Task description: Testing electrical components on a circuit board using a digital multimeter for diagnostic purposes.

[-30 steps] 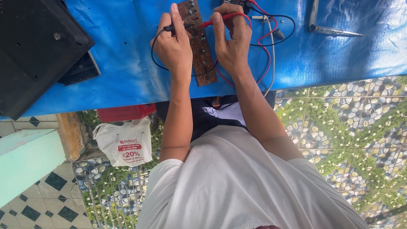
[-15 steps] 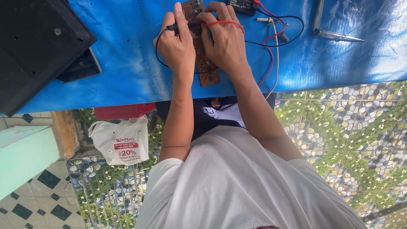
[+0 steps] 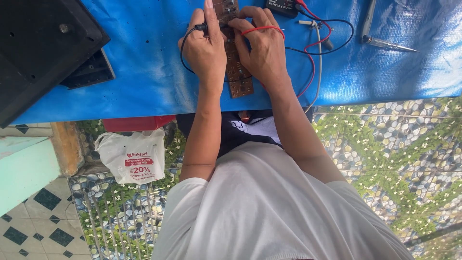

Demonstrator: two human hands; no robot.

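Both hands have closed in over the circuit board (image 3: 236,62), which lies between them. Left hand (image 3: 206,48) pinches the black probe (image 3: 201,27); right hand (image 3: 262,50) curls round the red lead (image 3: 262,29).

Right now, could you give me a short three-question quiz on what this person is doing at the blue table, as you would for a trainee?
1. True or false: both hands rest on the brown circuit board.
2. Which hand holds the black probe? A) left hand B) right hand
3. What colour is the wire looped over the right hand's fingers?

Key: 1 true; 2 A; 3 red. The soldering iron lies untouched on the blue cover.
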